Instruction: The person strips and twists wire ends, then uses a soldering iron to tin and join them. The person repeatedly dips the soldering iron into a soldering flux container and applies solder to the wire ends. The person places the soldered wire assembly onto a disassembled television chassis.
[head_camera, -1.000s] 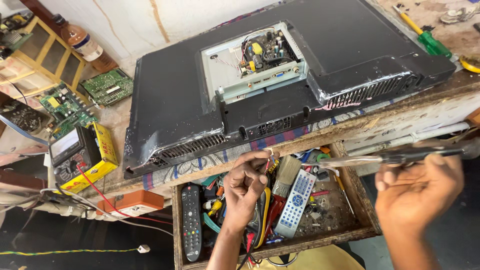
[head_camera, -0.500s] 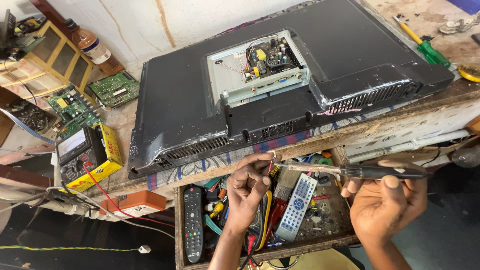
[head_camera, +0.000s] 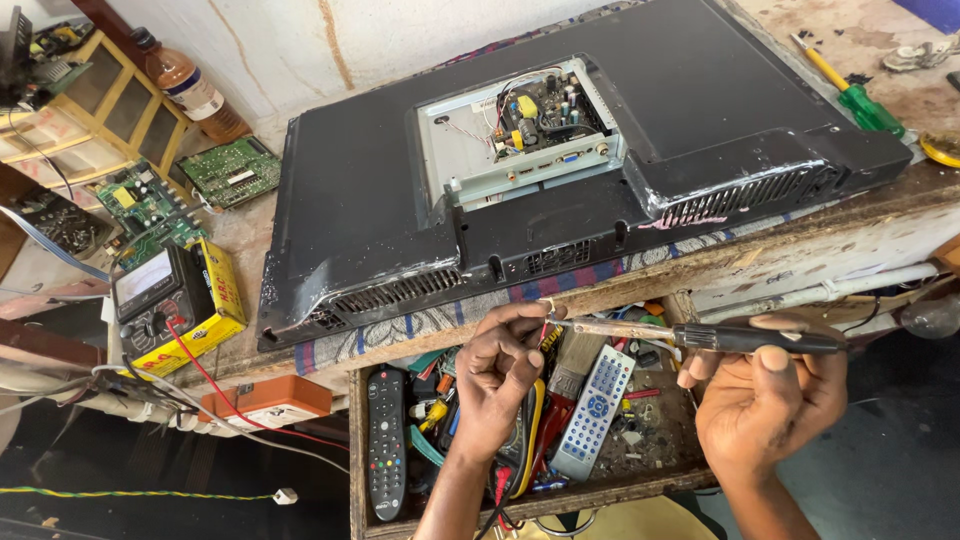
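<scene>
Two hands over open drawer (head_camera: 520, 515), right hand (head_camera: 765, 400) gripping soldering iron (head_camera: 700, 337), left hand (head_camera: 500, 375) pinching its tip

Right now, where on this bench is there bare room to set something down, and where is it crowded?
Free: the flat back of the television left of its open circuit bay, and the benchtop beyond the green screwdriver. Crowded: the drawer under both hands, full of remotes and tools, and the left end around the multimeter and loose circuit boards.

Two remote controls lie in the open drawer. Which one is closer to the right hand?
The light grey remote, lying between both hands. The black remote sits at the drawer's far left, beyond the left hand.
</scene>
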